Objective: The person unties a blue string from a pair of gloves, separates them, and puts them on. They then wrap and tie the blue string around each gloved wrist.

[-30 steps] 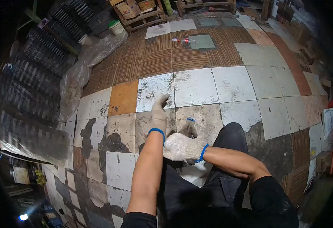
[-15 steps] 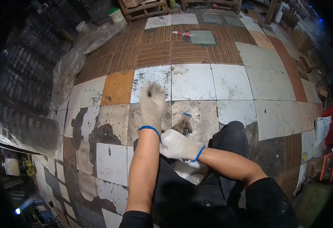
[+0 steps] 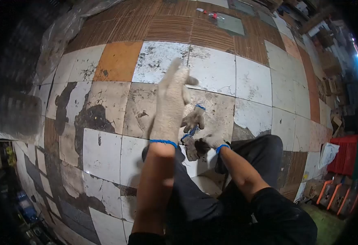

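My left hand [image 3: 173, 102] wears a cream knit glove with a blue cuff edge. It is held up over the floor, fingers stretched out, with nothing in it. My right hand [image 3: 213, 141], in a matching glove with dark-stained fingers, is low between my knees. Its fingertips meet a soiled grey work glove [image 3: 191, 149]; the dark, smeared fingers do not show whether they grip it. Just beyond lies another soiled work glove [image 3: 194, 119] with a blue cuff, on a stained tile.
Patchwork floor tiles [image 3: 101, 153] spread around me, some cracked. A plastic bottle [image 3: 215, 16] with red parts lies far ahead. Clear plastic sheeting [image 3: 58, 38] runs along the left. At right are a red crate [image 3: 344, 155] and orange-handled items [image 3: 334, 194].
My right hand has left the left glove's cuff and moved down to the gloves on the floor. My left hand has turned sideways. The view has tilted downward.
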`<move>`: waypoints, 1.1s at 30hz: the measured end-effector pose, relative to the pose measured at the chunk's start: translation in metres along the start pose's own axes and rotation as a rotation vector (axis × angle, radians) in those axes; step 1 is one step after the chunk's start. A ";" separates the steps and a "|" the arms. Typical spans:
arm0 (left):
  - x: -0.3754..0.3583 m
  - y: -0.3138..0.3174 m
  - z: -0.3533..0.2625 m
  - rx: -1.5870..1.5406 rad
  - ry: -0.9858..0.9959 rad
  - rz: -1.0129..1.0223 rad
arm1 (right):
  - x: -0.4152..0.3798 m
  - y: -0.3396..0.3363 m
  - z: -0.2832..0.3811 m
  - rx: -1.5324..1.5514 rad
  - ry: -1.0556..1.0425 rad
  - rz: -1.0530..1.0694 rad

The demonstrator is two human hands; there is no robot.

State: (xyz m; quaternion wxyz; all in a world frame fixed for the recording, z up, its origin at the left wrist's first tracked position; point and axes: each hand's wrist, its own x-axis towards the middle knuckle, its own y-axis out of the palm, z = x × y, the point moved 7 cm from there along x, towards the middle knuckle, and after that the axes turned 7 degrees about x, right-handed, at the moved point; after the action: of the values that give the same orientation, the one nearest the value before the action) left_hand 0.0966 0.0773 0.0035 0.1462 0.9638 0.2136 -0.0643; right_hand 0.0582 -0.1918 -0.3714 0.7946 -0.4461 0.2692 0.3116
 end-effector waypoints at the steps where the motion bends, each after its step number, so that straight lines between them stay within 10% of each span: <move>1: 0.004 -0.006 0.003 0.021 -0.020 -0.014 | 0.019 0.019 -0.016 0.030 0.059 0.008; 9: 0.025 -0.017 -0.009 -0.025 -0.015 -0.199 | 0.013 0.089 0.057 -0.312 0.400 -0.057; 13: 0.033 -0.017 -0.005 0.146 0.135 -0.195 | 0.071 0.127 0.021 -0.338 -0.011 0.133; 20: 0.029 -0.016 0.002 0.517 0.133 -0.135 | 0.009 -0.059 0.101 0.078 -0.309 -0.297; 26: -0.014 0.012 -0.007 0.983 0.502 0.037 | -0.161 -0.220 0.203 0.414 -0.778 -0.784; 33: -0.071 0.052 -0.018 1.105 0.793 0.239 | -0.287 -0.238 0.199 0.415 -1.157 -0.768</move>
State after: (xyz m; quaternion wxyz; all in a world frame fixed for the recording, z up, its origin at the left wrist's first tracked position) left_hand 0.0566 0.0101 0.0470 -0.4497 0.8645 0.0793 0.2102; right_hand 0.0735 -0.1880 0.0511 0.9316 -0.1127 -0.3162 0.1392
